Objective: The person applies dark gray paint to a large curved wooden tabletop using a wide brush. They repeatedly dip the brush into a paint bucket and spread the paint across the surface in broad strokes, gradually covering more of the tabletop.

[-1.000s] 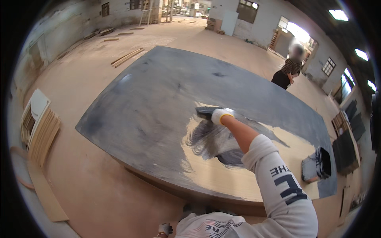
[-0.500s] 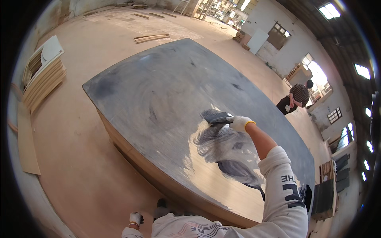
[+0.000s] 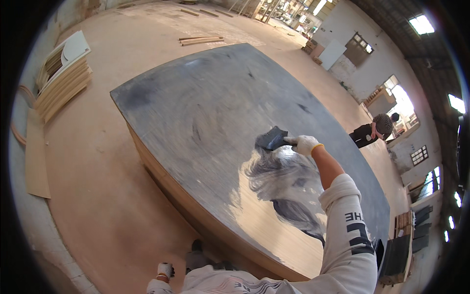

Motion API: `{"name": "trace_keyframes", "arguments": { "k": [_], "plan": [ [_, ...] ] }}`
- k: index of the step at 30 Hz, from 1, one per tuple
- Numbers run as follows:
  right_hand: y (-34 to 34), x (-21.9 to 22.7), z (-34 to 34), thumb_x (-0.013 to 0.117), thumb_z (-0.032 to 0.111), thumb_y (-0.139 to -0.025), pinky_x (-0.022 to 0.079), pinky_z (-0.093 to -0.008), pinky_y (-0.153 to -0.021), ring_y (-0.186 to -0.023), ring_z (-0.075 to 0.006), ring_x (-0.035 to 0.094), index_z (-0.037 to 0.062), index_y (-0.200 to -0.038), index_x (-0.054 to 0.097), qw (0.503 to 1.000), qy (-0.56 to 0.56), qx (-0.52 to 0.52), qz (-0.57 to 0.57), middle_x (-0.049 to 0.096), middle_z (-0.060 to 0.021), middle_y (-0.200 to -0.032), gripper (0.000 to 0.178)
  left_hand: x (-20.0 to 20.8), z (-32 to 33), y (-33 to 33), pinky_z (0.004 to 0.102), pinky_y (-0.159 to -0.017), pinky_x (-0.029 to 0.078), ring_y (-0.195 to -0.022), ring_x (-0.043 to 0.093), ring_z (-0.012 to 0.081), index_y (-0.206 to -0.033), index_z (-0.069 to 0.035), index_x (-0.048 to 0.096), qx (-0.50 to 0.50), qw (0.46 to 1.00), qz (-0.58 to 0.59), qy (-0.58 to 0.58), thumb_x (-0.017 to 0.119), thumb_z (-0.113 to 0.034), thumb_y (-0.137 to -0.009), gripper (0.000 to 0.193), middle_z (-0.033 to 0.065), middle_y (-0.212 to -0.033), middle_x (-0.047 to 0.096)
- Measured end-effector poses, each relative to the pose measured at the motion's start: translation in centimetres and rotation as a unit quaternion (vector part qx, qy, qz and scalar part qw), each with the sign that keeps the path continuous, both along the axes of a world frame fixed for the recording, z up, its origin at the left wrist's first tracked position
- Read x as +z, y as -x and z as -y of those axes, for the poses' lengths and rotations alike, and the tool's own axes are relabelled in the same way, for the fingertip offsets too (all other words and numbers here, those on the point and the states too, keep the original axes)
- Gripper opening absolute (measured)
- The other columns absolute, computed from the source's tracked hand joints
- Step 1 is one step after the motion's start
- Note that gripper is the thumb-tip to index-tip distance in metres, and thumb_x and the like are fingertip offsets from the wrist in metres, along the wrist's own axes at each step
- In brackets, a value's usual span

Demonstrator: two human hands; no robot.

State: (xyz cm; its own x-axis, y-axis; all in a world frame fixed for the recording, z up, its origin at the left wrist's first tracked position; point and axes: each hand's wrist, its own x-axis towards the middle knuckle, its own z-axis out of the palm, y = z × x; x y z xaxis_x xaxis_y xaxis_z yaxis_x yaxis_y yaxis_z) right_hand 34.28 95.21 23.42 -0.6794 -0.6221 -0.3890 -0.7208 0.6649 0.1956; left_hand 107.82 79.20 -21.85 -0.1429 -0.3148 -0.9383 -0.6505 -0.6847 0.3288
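My right hand (image 3: pixel 304 145), in a white glove with a yellow cuff, grips the handle of a wide, flat, dark-stained brush (image 3: pixel 272 139). The brush head rests on a large wooden panel (image 3: pixel 166 142) at the top of a thick stack. Dark grey stain covers much of the panel, with wet swirls below the brush. A bare pale wood patch (image 3: pixel 267 225) lies nearer to me, beside a dark puddle of liquid (image 3: pixel 296 215). My left hand (image 3: pixel 166 269), also gloved and with dark marks, hangs low beside my body, off the panel, its fingers curled.
Curved wooden sheets (image 3: pixel 66 85) stand piled at the left wall. Wood strips (image 3: pixel 200 41) lie on the floor beyond the panel. Another person (image 3: pixel 377 130) leans forward beyond its right edge. Dark boards (image 3: pixel 395 257) are stacked at the lower right.
My right hand has moved slightly up and turned the brush, whose broad dark face now shows. The whole view has shifted a little. My left hand stays low.
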Motion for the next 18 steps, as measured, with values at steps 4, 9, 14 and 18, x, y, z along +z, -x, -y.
{"name": "trace_keyframes", "arguments": {
  "k": [4, 9, 14, 18],
  "plan": [
    [-3.4, 0.0, 2.0, 0.066, 0.02, -0.091, 0.055, -0.0425, -0.101, -0.117, -0.0371, 0.07, 0.0423, -0.153, 0.058, 0.997, -0.016, 0.067, 0.022, 0.075, -0.0134, -0.128, 0.066, -0.3, -0.2, -0.7, 0.0437, -0.043, 0.053, -0.052, 0.064, 0.0269, -0.11, 0.001, 0.069, 0.042, 0.998, -0.019, 0.038, 0.06, -0.014, -0.099, 0.02, 0.0128, -0.072, 0.066],
    [-2.6, 2.2, -2.1, 0.059, 0.01, -0.089, 0.057, -0.0429, -0.099, -0.121, -0.032, 0.072, 0.0425, -0.149, 0.061, 0.998, -0.052, 0.005, 0.023, 0.075, -0.0075, -0.134, 0.068, 0.7, -0.3, 1.0, 0.0418, -0.044, 0.055, -0.054, 0.065, 0.0255, -0.117, 0.001, 0.068, 0.046, 0.997, -0.005, 0.058, 0.061, -0.015, -0.1, 0.024, 0.0129, -0.077, 0.068],
    [-5.0, 0.1, -2.9, 0.06, 0.016, -0.092, 0.056, -0.0445, -0.1, -0.121, -0.0341, 0.07, 0.0386, -0.151, 0.059, 0.997, -0.032, 0.072, 0.022, 0.074, -0.0126, -0.132, 0.063, 0.9, -2.6, 0.3, 0.0421, -0.045, 0.056, -0.055, 0.067, 0.0258, -0.113, 0.0, 0.067, 0.092, 0.99, -0.012, 0.107, 0.063, -0.015, -0.1, 0.02, 0.0118, -0.078, 0.068],
    [-12.3, 1.9, -5.4, 0.064, 0.025, -0.094, 0.056, -0.0398, -0.101, -0.115, -0.0282, 0.073, 0.0449, -0.149, 0.061, 0.983, -0.026, 0.181, 0.005, 0.075, -0.0064, -0.131, 0.058, 1.0, -6.5, -0.4, 0.0422, -0.046, 0.057, -0.056, 0.067, 0.0263, -0.112, 0.0, 0.067, 0.085, 0.993, -0.008, 0.08, 0.063, -0.016, -0.101, 0.019, 0.0129, -0.077, 0.069]
  ]
}}
